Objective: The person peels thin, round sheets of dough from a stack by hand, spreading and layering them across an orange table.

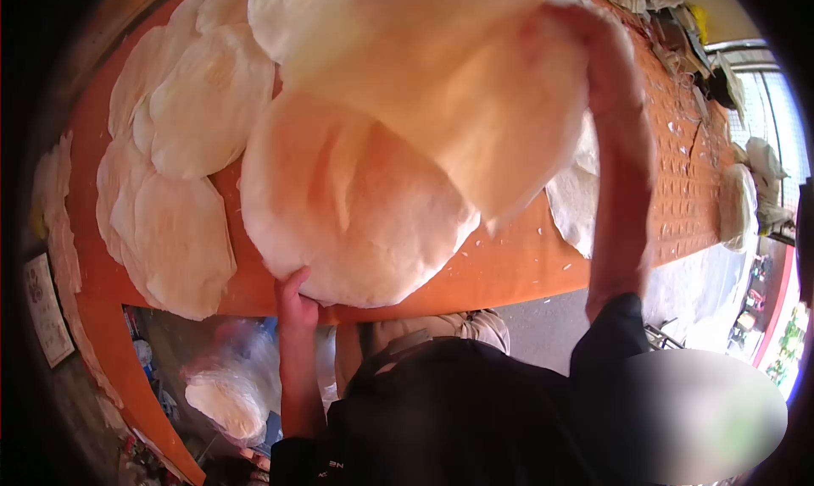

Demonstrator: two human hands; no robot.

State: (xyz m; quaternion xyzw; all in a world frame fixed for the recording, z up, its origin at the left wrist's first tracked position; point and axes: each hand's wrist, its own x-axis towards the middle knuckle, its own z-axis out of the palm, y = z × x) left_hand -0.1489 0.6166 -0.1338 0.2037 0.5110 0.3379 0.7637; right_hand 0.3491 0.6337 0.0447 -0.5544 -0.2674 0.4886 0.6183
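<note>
A large, thin, round flatbread [365,215] lies near the table's front edge. My left hand [298,293] grips its near rim, thumb on top and the other fingers hidden beneath. Over its far part hangs a second flatbread [500,122], raised and smeared by motion, its lower corner folded to a point. My right hand [555,33] is at that bread's far right side and holds it, the fingers blurred. To the left, overlapping flatbreads [182,240] lie in loose piles, with another pile [208,96] farther back.
The orange table [526,249] carries crumbs and a dimpled area on the right. More flatbread [575,198] lies partly behind my right forearm. A clear bag of bread [229,401] sits below the table's edge. Bagged bread [738,206] stands at the far right end.
</note>
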